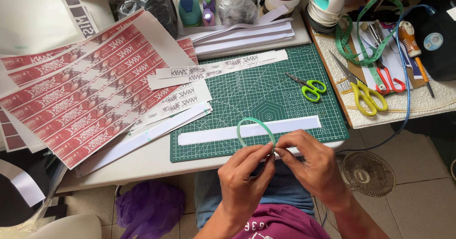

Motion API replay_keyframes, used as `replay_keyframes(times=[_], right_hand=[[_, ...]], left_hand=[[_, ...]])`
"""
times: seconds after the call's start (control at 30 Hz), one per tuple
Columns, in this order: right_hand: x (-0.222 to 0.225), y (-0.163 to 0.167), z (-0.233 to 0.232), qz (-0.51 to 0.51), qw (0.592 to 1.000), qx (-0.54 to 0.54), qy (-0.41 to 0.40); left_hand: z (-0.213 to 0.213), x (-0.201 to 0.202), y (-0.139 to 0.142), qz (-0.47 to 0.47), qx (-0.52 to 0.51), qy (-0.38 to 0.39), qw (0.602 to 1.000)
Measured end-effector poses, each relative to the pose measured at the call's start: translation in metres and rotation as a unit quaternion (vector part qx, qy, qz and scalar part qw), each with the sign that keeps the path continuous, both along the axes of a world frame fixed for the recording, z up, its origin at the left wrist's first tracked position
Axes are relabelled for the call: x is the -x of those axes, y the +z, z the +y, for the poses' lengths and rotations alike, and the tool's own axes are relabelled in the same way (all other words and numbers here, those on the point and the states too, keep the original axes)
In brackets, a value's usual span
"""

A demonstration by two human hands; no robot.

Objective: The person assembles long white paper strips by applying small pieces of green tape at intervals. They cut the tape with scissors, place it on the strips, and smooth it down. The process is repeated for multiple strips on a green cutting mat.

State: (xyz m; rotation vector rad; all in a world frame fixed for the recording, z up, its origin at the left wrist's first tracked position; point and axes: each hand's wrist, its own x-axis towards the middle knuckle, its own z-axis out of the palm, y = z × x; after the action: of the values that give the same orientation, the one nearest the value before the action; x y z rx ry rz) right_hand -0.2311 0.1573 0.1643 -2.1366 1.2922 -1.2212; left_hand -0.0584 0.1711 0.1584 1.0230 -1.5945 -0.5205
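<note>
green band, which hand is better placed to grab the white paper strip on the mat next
Probably the right. Both hands pinch the green band, but the right hand sits beside the free stretch of the white strip, while the left hand lies lower and farther from it.

The hands [273, 165] hide the green band's [256, 127] lower end, possibly joined there.

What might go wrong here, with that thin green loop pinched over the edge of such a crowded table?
1. Both hands, left hand and right hand, pinch the green loop only at one end near the table edge; it may spring free and fall.
2. The white paper strip lies loose under the loop and could get nudged askew.
3. The small green scissors lie close by; a reaching hand could catch the blades.
</note>
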Motion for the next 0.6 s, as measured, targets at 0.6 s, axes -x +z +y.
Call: replay_keyframes(times=[0.6], right_hand=[[-0.003,-0.021,-0.001,0.03,0.997,0.072,-0.01]], left_hand=[[-0.003,-0.006,0.002,-0.035,-0.05,-0.058,0.996]])
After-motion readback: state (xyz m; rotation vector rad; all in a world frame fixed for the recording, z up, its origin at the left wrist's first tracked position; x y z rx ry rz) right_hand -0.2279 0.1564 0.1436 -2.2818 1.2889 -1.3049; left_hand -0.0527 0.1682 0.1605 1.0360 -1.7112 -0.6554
